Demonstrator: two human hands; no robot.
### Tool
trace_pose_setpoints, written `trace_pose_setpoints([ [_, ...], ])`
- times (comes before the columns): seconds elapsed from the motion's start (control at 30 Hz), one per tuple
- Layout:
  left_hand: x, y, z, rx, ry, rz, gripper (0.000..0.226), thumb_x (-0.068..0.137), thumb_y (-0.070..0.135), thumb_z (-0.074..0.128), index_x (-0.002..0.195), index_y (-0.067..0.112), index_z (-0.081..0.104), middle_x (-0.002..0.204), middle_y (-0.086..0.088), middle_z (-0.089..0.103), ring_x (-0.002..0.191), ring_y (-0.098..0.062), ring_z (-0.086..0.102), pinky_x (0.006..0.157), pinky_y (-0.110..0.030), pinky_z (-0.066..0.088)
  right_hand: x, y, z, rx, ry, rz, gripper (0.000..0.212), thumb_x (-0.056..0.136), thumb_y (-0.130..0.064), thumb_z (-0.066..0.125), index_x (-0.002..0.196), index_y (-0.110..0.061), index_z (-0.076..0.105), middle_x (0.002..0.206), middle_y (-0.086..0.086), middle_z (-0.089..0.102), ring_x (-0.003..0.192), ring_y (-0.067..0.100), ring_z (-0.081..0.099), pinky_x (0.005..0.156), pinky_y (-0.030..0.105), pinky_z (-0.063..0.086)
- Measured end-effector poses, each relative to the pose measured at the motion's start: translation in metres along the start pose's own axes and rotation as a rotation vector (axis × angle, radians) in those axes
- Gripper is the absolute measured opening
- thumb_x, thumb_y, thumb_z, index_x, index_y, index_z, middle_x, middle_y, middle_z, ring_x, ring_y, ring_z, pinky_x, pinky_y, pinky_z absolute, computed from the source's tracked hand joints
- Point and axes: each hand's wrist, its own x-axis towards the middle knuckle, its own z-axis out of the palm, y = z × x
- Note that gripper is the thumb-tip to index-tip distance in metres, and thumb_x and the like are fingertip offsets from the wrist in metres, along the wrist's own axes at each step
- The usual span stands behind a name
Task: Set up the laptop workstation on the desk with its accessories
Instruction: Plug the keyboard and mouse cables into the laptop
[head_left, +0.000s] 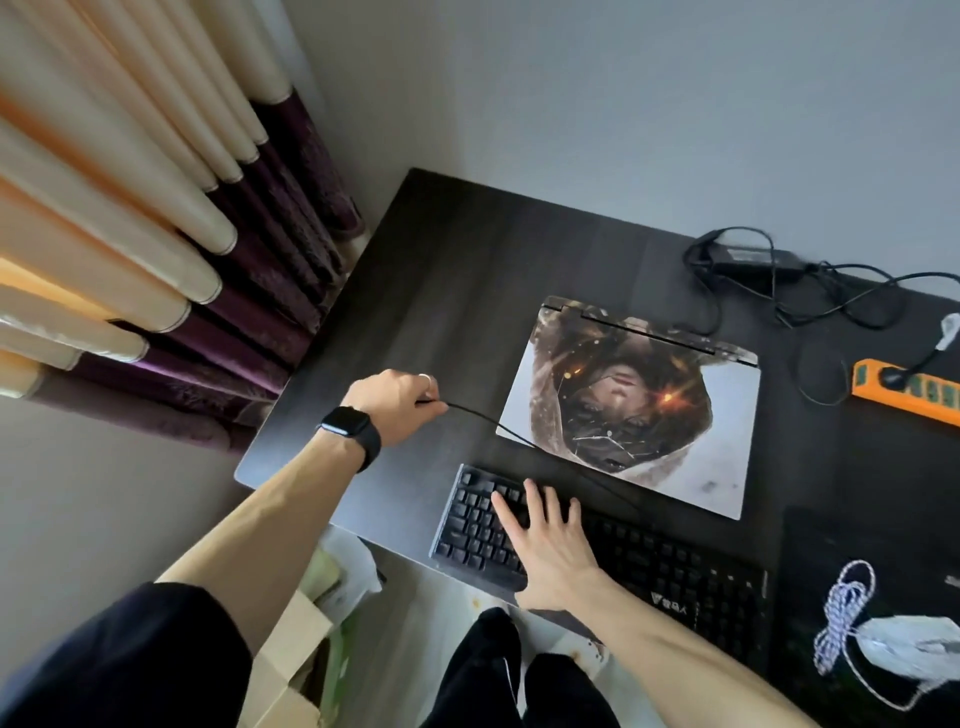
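A closed laptop (639, 400) with a printed picture on its lid lies flat on the dark desk (457, 291). In front of it sits a black keyboard (675, 577), partly over the desk's front edge. My right hand (550, 540) rests flat on the keyboard's left half, fingers spread. My left hand (395, 405), with a black watch on the wrist, is shut on a thin black cable (488, 423) that runs taut from the fist across the laptop's near left corner toward the keyboard.
A black power adapter (753, 260) with tangled leads lies at the back right. An orange power strip (914, 389) with one plug in it sits at the right edge. A white mouse (919, 649) with a braided cord rests on a dark mat. Curtains hang to the left.
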Motion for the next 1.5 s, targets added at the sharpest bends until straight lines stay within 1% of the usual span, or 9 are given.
trace_pose_setpoints([
  [0.27, -0.036, -0.003, 0.029, -0.134, -0.047, -0.051, 0.023, 0.088, 0.055, 0.058, 0.093, 0.034, 0.066, 0.084, 0.011, 0.067, 0.084, -0.018, 0.063, 0.071, -0.028, 0.051, -0.005, -0.001, 0.003, 0.262, 0.143, 0.056, 0.109, 0.080, -0.065, 0.064, 0.161, -0.017, 0.009, 0.167, 0.022, 0.002, 0.155, 0.039, -0.002, 0.125, 0.055, 0.002],
  [0.43, -0.058, 0.037, 0.030, -0.235, -0.008, -0.016, 0.022, 0.087, 0.056, 0.062, 0.090, 0.036, 0.068, 0.065, 0.018, 0.059, 0.071, -0.011, 0.058, 0.061, -0.026, 0.043, -0.015, -0.007, -0.057, 1.462, 0.126, 0.413, 0.067, 0.096, -0.065, 0.046, 0.125, -0.007, 0.064, 0.121, 0.011, 0.071, 0.103, 0.027, 0.069, 0.089, 0.039, 0.054],
  [0.57, -0.073, 0.075, 0.018, -0.197, -0.016, 0.100, 0.027, 0.086, 0.063, 0.060, 0.087, 0.037, 0.066, 0.062, 0.019, 0.055, 0.064, -0.004, 0.054, 0.057, -0.024, 0.043, -0.010, 0.007, -0.099, 2.183, 0.011, 0.531, 0.030, 0.100, -0.036, 0.061, 0.086, -0.011, 0.068, 0.077, 0.003, 0.072, 0.057, 0.013, 0.059, 0.054, 0.023, 0.040],
  [0.8, -0.107, 0.055, -0.004, -0.248, 0.073, -0.011, 0.039, 0.092, 0.059, 0.051, 0.080, 0.026, 0.067, 0.060, 0.011, 0.059, 0.064, -0.011, 0.057, 0.062, -0.029, 0.046, -0.024, 0.066, -0.116, 2.531, 0.394, 0.644, 0.016, 0.102, -0.012, 0.058, 0.088, -0.006, 0.062, 0.072, 0.004, 0.061, 0.060, 0.012, 0.057, 0.054, 0.022, 0.055],
  [0.93, -0.122, 0.030, -0.011, -0.203, 0.048, -0.104, 0.040, 0.089, 0.063, 0.053, 0.078, 0.028, 0.069, 0.066, 0.010, 0.062, 0.069, -0.011, 0.060, 0.066, -0.030, 0.049, -0.030, 0.090, -0.100, 2.319, 0.434, 0.804, 0.027, 0.104, -0.021, 0.056, 0.083, -0.006, 0.063, 0.077, 0.007, 0.065, 0.062, 0.015, 0.061, 0.052, 0.025, 0.055],
  [1.03, -0.120, 0.051, -0.024, -0.198, 0.035, -0.086, 0.035, 0.091, 0.056, 0.057, 0.074, 0.028, 0.070, 0.064, 0.012, 0.060, 0.069, -0.011, 0.059, 0.063, -0.026, 0.042, -0.049, 0.082, -0.093, 1.485, 0.162, 0.580, 0.057, 0.101, -0.052, 0.044, 0.079, -0.008, 0.071, 0.074, 0.006, 0.075, 0.057, 0.017, 0.063, 0.055, 0.026, 0.053],
  [1.13, -0.109, 0.086, -0.033, -0.188, -0.038, -0.018, 0.033, 0.091, 0.053, 0.060, 0.075, 0.027, 0.074, 0.062, 0.014, 0.059, 0.065, -0.005, 0.055, 0.060, -0.020, 0.038, -0.068, 0.063, -0.093, 0.909, 0.328, 0.325, 0.060, 0.096, -0.067, 0.033, 0.070, -0.021, 0.061, 0.057, -0.003, 0.065, 0.058, 0.018, 0.065, 0.065, 0.032, 0.052],
  [1.27, -0.097, 0.131, -0.038, -0.289, -0.203, 0.077, 0.032, 0.085, 0.059, 0.064, 0.076, 0.032, 0.078, 0.054, 0.006, 0.058, 0.049, -0.004, 0.046, 0.048, -0.013, 0.032, -0.087, 0.049, -0.095, 0.810, 0.512, 0.002, 0.033, 0.100, -0.049, 0.042, 0.130, -0.037, 0.046, 0.081, -0.005, 0.074, 0.075, 0.018, 0.071, 0.071, 0.038, 0.056],
  [1.5, -0.094, 0.145, -0.058, -0.422, -0.185, 0.109, 0.041, 0.087, 0.061, 0.061, 0.070, 0.028, 0.077, 0.056, 0.001, 0.047, 0.052, -0.010, 0.042, 0.055, -0.024, 0.036, -0.098, 0.102, -0.094, 0.665, 0.746, 0.215, 0.030, 0.105, -0.037, 0.036, 0.111, -0.025, 0.063, 0.084, -0.007, 0.074, 0.081, 0.023, 0.071, 0.070, 0.042, 0.056],
])
